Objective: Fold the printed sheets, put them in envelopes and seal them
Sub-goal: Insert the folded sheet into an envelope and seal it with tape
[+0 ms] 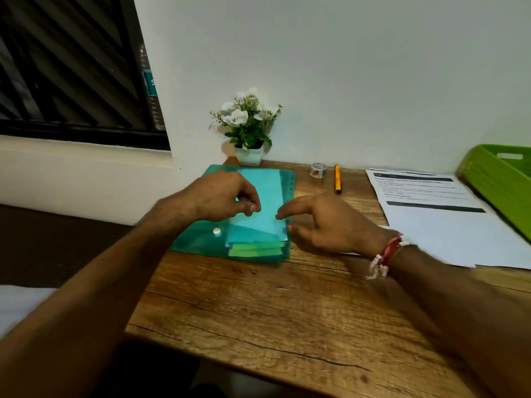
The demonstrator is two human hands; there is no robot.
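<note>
A green translucent snap folder (198,242) lies on the wooden desk (258,305) with a stack of light blue and green envelopes (258,225) in it. My left hand (224,196) hovers over the folder, fingertips pinched together at the folder's flap; whether it grips the flap is unclear. My right hand (324,222) is at the folder's right edge, fingers spread, thumb near the envelope stack. Printed sheets (431,214) lie flat on the right of the desk.
A small potted plant with white flowers (248,127) stands at the back against the wall. A tape roll (318,170) and an orange pen (337,179) lie behind my right hand. A green plastic tray (500,179) sits at the far right. A window is at the left.
</note>
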